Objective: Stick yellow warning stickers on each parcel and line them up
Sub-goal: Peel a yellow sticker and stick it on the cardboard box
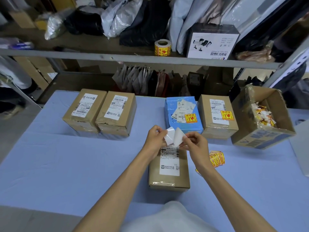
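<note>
Above a brown parcel (168, 174) near the table's front, my left hand (154, 139) and my right hand (194, 142) pinch the two halves of a white-backed sticker (174, 137), which is partly peeled apart. Loose yellow warning stickers (217, 158) lie to the right of that parcel. At the back, a blue parcel (183, 114) and a brown parcel (217, 114) each carry a yellow sticker. Two brown parcels (85, 109) (117, 113) at the back left show only white shipping labels.
An open carton (260, 118) holding crumpled sticker backings stands at the right on the blue table (66, 164). A roll of yellow stickers (162, 47) sits on the shelf behind, beside a white box (212, 42) and bags.
</note>
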`<state>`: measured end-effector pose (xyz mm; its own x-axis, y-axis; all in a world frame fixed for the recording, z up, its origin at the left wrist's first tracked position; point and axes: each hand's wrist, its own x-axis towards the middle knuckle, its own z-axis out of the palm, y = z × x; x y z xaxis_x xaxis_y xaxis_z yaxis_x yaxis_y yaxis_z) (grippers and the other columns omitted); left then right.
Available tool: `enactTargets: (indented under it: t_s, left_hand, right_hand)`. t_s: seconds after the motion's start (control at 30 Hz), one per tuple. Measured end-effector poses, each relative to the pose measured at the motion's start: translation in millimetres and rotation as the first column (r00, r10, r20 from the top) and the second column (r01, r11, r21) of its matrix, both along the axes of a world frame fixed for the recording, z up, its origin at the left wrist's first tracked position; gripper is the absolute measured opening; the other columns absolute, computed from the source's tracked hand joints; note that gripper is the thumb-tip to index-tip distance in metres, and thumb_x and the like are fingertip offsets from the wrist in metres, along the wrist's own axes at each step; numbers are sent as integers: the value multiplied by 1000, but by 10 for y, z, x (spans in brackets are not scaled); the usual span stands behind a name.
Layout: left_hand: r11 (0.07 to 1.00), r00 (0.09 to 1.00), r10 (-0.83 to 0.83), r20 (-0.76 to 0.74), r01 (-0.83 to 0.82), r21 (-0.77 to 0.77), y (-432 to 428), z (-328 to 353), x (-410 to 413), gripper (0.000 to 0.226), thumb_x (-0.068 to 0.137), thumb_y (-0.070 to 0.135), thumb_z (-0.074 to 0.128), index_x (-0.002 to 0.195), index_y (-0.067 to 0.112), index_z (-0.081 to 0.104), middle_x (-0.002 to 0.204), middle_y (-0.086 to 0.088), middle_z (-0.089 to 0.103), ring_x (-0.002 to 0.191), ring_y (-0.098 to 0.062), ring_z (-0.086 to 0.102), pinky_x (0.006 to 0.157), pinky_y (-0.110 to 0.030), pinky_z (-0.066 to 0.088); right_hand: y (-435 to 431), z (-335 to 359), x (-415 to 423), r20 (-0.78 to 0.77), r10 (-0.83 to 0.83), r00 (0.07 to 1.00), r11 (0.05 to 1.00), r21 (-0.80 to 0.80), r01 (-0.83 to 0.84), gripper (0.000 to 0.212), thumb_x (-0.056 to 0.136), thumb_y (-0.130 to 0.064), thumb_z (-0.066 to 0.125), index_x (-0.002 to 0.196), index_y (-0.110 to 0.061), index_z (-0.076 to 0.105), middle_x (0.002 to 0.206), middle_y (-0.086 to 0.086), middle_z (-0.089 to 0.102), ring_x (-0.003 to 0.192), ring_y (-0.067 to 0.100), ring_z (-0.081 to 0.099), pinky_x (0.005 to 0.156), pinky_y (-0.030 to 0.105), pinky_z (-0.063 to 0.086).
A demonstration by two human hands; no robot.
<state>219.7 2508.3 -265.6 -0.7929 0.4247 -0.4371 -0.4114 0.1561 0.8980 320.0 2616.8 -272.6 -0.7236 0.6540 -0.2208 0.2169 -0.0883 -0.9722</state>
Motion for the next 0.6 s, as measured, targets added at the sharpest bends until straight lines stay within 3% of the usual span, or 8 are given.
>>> enactTargets:
  t_s: [0.13,0.2,0.27,0.37,0.47,0.6]
  left_hand:
    - [981,998,-38,-49,28,-190,83,-38,67,4,96,13,46,94,17,45,100,-8,53,83,-20,56,59,-27,48]
    - [973,997,-13,-79,-5,-229,95,-38,77,7,96,13,44,100,18,47,105,-5,53,90,-22,55,53,-21,48]
    - [984,995,16,-94,-32,-173,68,-44,55,13,96,7,42,95,16,51,108,-7,54,94,-24,56,46,-17,48]
    - [981,990,61,-129,-83,-175,-13,-73,-13,31,94,3,38,80,18,61,95,-4,60,79,-16,58,58,-26,50]
    - [969,990,20,-137,-53,-240,-92,-65,-66,23,93,13,44,81,17,63,76,3,58,66,-9,51,66,-27,42]
    - [953,968,-76,-239,0,-303,-115,-56,-76,23,96,19,42,86,13,62,73,4,55,65,-9,48,58,-25,36]
  right_hand:
    - [-12,-14,-15,5,18,1000,1000,7,-18,7,90,-3,59,85,-7,59,82,14,67,76,26,68,68,34,58]
    - [-10,-15,-11,12,12,1000,1000,10,-12,8,90,-3,59,84,-8,59,82,15,68,78,28,68,70,38,58]
    - [-1,-13,-1,14,7,1000,1000,28,-7,8,90,-3,59,84,-8,59,84,16,67,80,28,68,70,40,59]
    - [24,-12,15,24,-2,1000,998,62,1,6,91,-5,59,85,-8,58,89,17,67,86,26,69,67,35,60]
    - [40,-13,16,36,-21,999,999,51,20,3,91,-5,58,88,-5,58,92,16,67,87,24,69,63,27,59]
    - [20,-11,-16,31,-15,999,999,50,13,6,91,-4,58,86,-7,58,88,18,68,80,26,70,65,29,59]
